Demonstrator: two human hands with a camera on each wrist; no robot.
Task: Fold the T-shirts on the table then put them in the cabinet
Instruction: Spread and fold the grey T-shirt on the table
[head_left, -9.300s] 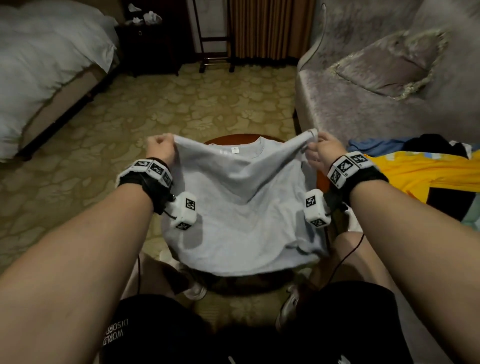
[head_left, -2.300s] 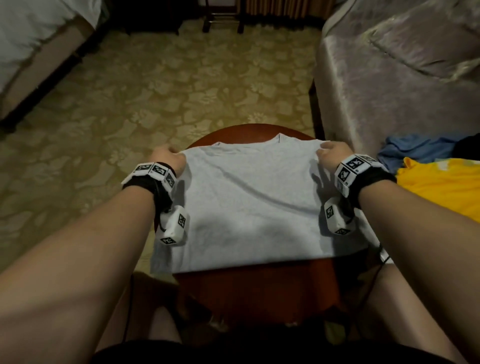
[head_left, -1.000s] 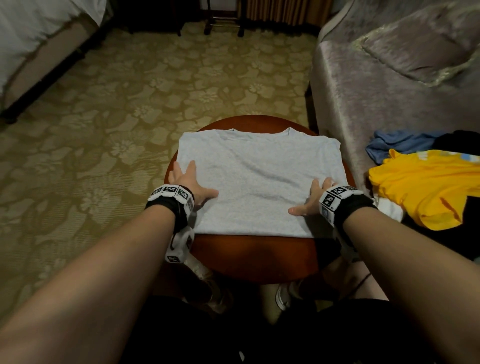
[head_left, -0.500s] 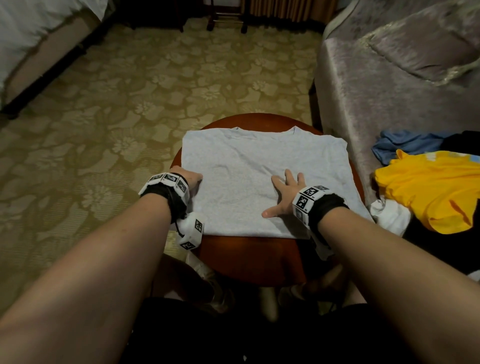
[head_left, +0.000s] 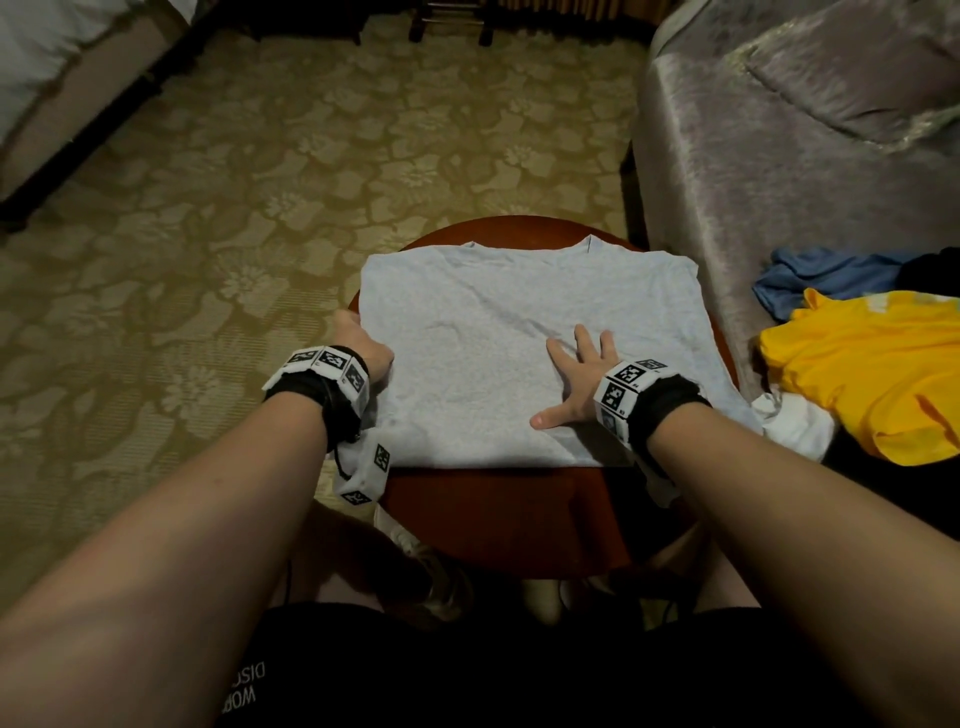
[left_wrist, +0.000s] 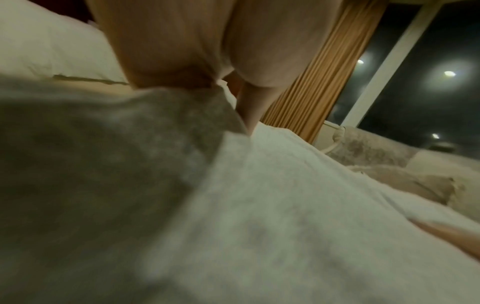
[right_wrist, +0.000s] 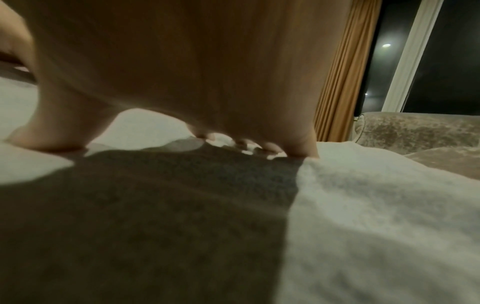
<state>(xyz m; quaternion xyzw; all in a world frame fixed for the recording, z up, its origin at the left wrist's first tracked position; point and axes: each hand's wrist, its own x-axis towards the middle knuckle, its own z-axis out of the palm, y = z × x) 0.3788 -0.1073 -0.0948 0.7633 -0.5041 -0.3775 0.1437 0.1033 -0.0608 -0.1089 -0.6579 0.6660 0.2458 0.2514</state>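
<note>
A grey T-shirt (head_left: 493, 322) lies spread flat on the round red-brown table (head_left: 493, 514), collar at the far side. My left hand (head_left: 363, 348) is at the shirt's left edge with its fingers curled. In the left wrist view the left hand (left_wrist: 207, 51) pinches a raised fold of the grey T-shirt (left_wrist: 285, 205). My right hand (head_left: 576, 379) presses flat on the middle of the shirt, fingers spread. The right wrist view shows the right hand (right_wrist: 182, 72) with its fingertips down on the grey T-shirt (right_wrist: 376, 205).
A grey sofa (head_left: 779, 156) stands right of the table. On it lie a yellow shirt (head_left: 872, 364), a blue garment (head_left: 821, 275), a white garment (head_left: 795, 426) and a black one (head_left: 930, 270). A bed (head_left: 31, 52) is at far left, with patterned carpet between.
My right hand slid from the shirt's near right part to its middle. My left hand left its flat rest on the shirt and took hold of the left edge.
</note>
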